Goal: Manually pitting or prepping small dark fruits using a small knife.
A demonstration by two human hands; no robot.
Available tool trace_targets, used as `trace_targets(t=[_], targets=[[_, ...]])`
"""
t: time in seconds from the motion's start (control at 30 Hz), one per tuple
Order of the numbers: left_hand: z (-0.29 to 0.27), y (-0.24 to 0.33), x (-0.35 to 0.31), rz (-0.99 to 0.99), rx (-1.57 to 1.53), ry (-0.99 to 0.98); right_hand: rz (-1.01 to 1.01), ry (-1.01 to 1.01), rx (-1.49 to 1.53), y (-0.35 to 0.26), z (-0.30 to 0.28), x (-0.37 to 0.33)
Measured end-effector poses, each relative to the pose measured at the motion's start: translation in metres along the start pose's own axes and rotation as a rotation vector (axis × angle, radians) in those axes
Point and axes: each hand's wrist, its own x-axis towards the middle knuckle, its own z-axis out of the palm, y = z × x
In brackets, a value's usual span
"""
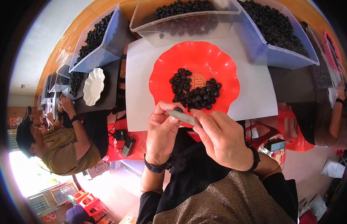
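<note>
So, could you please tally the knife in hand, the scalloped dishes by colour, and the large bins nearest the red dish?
Knife: 1
Red dish: 1
White dish: 1
Large bins (left bin, middle bin, right bin): 3
Total: 6

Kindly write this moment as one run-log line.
left hand: pinches dark round piece | right hand: holds knife, blade at that piece | ahead: red scalloped plate bearing more dark pieces

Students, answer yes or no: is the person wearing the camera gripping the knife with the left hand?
No, the right hand grips the knife, while the left hand pinches a small dark piece.
</note>
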Motion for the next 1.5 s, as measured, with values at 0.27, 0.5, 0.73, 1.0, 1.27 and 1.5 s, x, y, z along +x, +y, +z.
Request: trace_targets(t=[0.27, 0.5, 0.73, 1.0, 1.27, 1.5], targets=[[0.010, -0.005, -0.006, 0.106, 0.059, 0.129, 0.034, 0.010, 0.062, 0.002, 0.006, -0.003], [0.012, -0.003, -0.003, 0.149, 0.123, 0.055, 0.149, 0.007, 0.207, 0.004, -0.001, 0.001], [0.010, -0.005, -0.002, 0.141, 0.130, 0.147, 0.100, -0.020, 0.191, -0.002, -0.001, -0.001], [0.011, -0.001, -0.003, 0.111, 0.052, 0.055, 0.269, 0.029, 0.439, 0.006, -0.001, 0.005], [0.008, -0.007, -0.006, 0.076, 0.137, 0.005, 0.518, -0.302, 0.926, 0.013, 0.001, 0.023], [0.006, -0.008, -0.011, 0.064, -0.002, -0.023, 0.780, -0.591, 1.432, 0.009, -0.010, 0.030]])
